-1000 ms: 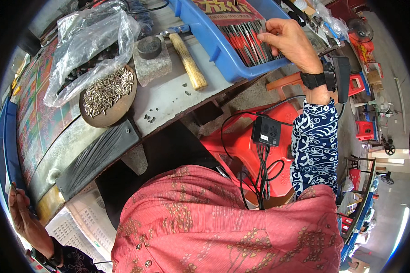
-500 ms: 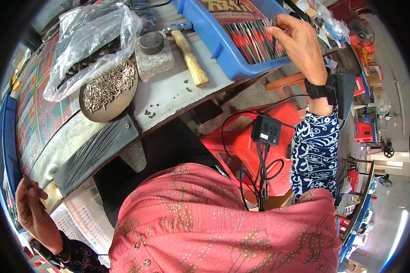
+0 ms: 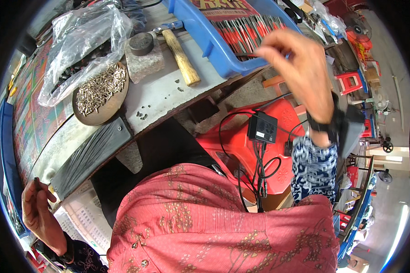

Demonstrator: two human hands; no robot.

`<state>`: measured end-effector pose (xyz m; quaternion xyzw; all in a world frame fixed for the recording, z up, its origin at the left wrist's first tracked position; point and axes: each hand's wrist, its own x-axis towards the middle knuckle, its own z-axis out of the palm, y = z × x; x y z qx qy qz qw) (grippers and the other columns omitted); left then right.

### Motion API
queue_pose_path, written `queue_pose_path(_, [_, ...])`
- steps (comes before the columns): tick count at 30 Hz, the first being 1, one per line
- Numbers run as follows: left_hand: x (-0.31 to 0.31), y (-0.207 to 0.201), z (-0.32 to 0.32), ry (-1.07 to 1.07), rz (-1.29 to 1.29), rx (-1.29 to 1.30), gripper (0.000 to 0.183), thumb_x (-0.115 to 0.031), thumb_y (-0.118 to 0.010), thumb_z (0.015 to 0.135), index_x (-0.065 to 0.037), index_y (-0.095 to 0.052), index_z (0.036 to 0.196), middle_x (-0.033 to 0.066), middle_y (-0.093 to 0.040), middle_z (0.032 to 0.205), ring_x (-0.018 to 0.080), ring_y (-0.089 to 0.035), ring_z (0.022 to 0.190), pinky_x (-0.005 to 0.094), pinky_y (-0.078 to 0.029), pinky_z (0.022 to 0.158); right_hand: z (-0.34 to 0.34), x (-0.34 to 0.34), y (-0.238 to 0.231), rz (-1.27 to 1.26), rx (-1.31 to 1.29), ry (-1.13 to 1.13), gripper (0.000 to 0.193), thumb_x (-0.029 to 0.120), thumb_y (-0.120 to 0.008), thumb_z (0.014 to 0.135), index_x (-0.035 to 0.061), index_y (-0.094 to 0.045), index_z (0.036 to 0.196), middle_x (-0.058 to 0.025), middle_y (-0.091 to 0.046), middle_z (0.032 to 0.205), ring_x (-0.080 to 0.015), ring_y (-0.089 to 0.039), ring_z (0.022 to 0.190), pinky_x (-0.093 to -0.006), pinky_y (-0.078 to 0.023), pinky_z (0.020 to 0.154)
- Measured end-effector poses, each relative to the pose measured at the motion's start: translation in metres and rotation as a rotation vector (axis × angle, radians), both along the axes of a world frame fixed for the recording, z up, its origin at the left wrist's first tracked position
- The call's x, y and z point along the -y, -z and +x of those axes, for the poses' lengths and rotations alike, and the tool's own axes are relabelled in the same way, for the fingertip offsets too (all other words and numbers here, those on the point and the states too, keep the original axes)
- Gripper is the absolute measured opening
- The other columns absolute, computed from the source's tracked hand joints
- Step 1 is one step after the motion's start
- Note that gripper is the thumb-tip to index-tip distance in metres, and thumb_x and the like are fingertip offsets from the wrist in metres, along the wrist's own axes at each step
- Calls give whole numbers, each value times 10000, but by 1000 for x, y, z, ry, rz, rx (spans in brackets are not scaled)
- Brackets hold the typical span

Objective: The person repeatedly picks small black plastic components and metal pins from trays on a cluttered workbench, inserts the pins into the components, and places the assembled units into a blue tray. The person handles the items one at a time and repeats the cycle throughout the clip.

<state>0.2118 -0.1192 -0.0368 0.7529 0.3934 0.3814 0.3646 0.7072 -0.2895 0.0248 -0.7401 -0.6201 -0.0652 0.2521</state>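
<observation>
At the lower left, my left hand (image 3: pixel 41 218) is closed in a pinch, with a small dark piece (image 3: pixel 37 183) sticking up at the fingertips; its exact kind is too small to tell. My right hand (image 3: pixel 300 68), blurred by motion, reaches over the near side of a blue plastic bin (image 3: pixel 221 63). Its thumb and fingers come together at the end of a thin dark strip (image 3: pixel 245 55). Beside that strip, a row of flat red and grey metal pieces (image 3: pixel 243 34) stands packed in the bin.
On the worktable lie a wooden-handled hammer (image 3: pixel 182 59), a stone block (image 3: pixel 143 66) bearing a dark round piece (image 3: pixel 141 43), a bowl of small metal pins (image 3: pixel 100 93) and a clear plastic bag (image 3: pixel 86 41). A dark slab (image 3: pixel 93 152) lines the edge. A red stool (image 3: pixel 278 154) carries a black box with cables (image 3: pixel 263 127).
My right hand has come down and nearer, from the bin's right end to its near side. My left hand has shifted slightly right. The view has moved a little.
</observation>
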Motion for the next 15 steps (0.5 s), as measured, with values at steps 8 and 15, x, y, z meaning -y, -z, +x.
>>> queue_pose_path(8, [2, 9, 8, 116, -23, 112, 265, -10, -574, 971, -3, -631, 1230, 116, -650, 1034, 107, -543, 731, 217, -454, 658, -22, 37, 50, -409, -63, -105, 226, 237, -692, 832, 13, -659, 813, -146, -626, 770, -340, -615, 764, -441, -469, 662])
queue_pose_path(15, [6, 11, 12, 86, -48, 103, 268, 2, -583, 960, -2, -634, 1223, 116, -652, 1023, 107, -542, 737, 216, -449, 651, 6, 61, 131, -497, 225, -71, 143, 197, -705, 784, 58, -685, 758, -92, -653, 846, -322, -602, 923, -465, -490, 746])
